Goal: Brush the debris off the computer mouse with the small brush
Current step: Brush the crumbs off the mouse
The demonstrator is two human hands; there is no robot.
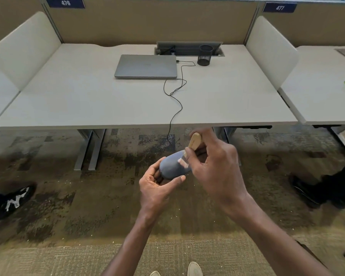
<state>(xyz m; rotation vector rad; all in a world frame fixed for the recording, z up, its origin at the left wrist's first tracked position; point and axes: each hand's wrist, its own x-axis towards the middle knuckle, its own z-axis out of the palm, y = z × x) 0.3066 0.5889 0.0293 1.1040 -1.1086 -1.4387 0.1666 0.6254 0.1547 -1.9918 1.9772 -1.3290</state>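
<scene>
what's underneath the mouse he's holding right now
The left hand cups the mouse from below, fingers curled beneath it. Its underside is hidden. Farther down is only carpet, not the desk.

I see the laptop [145, 66] lying on the desk [88, 100] near its far edge, the pen cup [205, 55] just to its right. My two hands [157, 186] [217, 168] meet before the desk's near edge, the computer mouse [172, 166] between them, the small brush [194, 141] on it.

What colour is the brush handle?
Light tan wood, on the brush in the right hand; head view.
</scene>
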